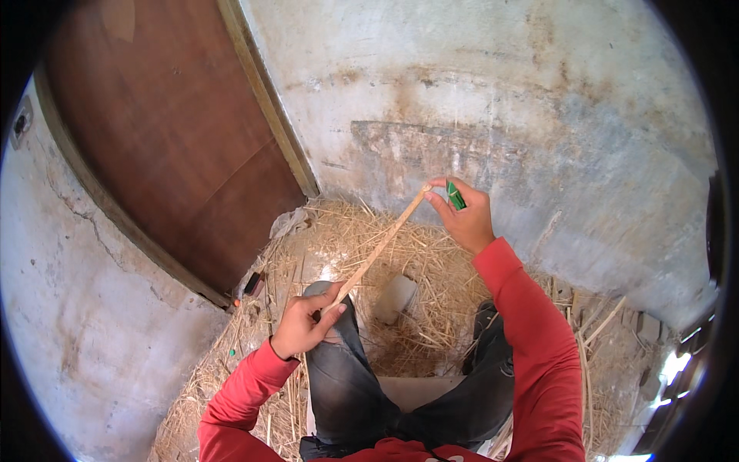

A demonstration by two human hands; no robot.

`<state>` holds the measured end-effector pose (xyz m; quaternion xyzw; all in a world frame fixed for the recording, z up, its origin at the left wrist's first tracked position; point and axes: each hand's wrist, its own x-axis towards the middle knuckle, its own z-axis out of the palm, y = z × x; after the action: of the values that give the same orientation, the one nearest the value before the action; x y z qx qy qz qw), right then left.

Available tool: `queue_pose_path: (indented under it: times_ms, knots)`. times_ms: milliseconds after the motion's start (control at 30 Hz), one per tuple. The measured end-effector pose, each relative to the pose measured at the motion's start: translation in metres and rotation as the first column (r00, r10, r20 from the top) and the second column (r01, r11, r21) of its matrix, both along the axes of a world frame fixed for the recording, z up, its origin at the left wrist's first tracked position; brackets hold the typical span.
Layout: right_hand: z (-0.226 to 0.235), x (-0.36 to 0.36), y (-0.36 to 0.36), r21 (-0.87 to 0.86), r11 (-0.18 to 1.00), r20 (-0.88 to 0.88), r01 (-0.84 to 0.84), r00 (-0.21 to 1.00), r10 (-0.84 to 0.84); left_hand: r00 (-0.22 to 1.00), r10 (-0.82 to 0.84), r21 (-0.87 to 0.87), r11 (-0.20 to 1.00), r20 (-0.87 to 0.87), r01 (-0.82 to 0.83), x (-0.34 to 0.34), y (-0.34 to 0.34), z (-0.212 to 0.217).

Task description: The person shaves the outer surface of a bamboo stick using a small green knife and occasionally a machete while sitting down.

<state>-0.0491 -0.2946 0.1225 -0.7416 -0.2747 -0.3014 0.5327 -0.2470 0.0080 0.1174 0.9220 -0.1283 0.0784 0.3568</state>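
A long, flat tan strip (382, 245), which looks like plaited straw, stretches slantwise between my hands above the floor. Its near end is pinched in my left hand (302, 322), just over my left knee. My right hand (469, 222), farther off and higher, grips the far end between thumb and forefinger. A small green object (456, 195) is also tucked in the right fingers; most of it is hidden, so its kind is unclear. The strip looks fairly straight and taut.
Loose straw (439, 289) covers the floor around my legs. Between my knees lies a pale block (395, 299). A brown door (177, 131) stands at the left, beside a stained wall (493, 154). Near the door are a small dark object (252, 284) and a crumpled grey piece (290, 223).
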Motion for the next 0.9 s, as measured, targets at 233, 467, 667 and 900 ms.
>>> queue_pose_path:
  times_ms: [233,467,667,900]
  knots:
    - [-0.001,-0.001,-0.022,-0.098,0.994,0.033,-0.057,0.998,0.060,0.994,-0.072,-0.058,0.995,0.081,0.076,0.003,-0.009,0.000]
    - [-0.006,0.002,-0.034,-0.227,0.971,0.202,-0.073,0.972,0.121,0.988,-0.137,0.005,0.990,0.068,0.137,0.006,-0.004,-0.005]
    - [-0.011,0.010,-0.041,-0.383,0.924,0.149,0.015,0.988,0.046,0.991,-0.123,0.071,0.990,0.046,0.120,0.005,-0.006,0.005]
    - [0.004,0.029,-0.044,0.241,0.959,-0.055,0.150,0.988,-0.141,0.750,-0.070,0.316,0.929,0.658,-0.190,0.024,0.045,0.047]
